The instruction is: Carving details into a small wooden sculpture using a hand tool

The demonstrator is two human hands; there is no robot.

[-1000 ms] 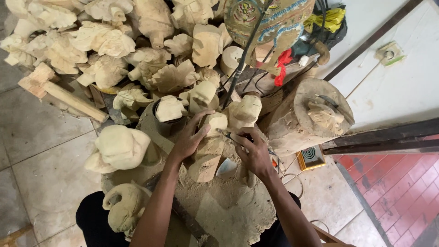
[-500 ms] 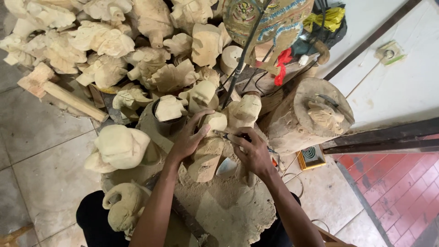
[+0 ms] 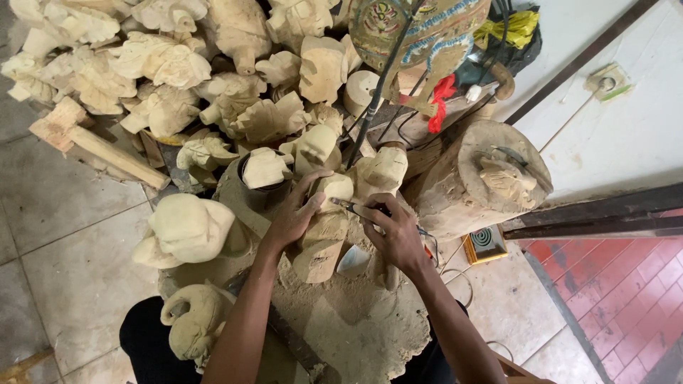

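Left hand (image 3: 293, 217) wrapped round pale wood carving (image 3: 324, 227), centre of sawdust-covered surface (image 3: 356, 334). Right hand (image 3: 395, 235) pinches thin carving tool (image 3: 348, 207) against it. Risk: tool slips toward left fingers if pushed hard.

A sawdust-covered work stump (image 3: 341, 334) carries the pale wooden carving (image 3: 324, 235) under the hands; beyond it, rough carvings (image 3: 163, 64) (dozens) pile on the tiled floor (image 3: 64, 242).

The left hand (image 3: 293, 220) steadies a wooden carving (image 3: 324, 227) while the right hand (image 3: 395, 235) applies a tool (image 3: 348, 207).
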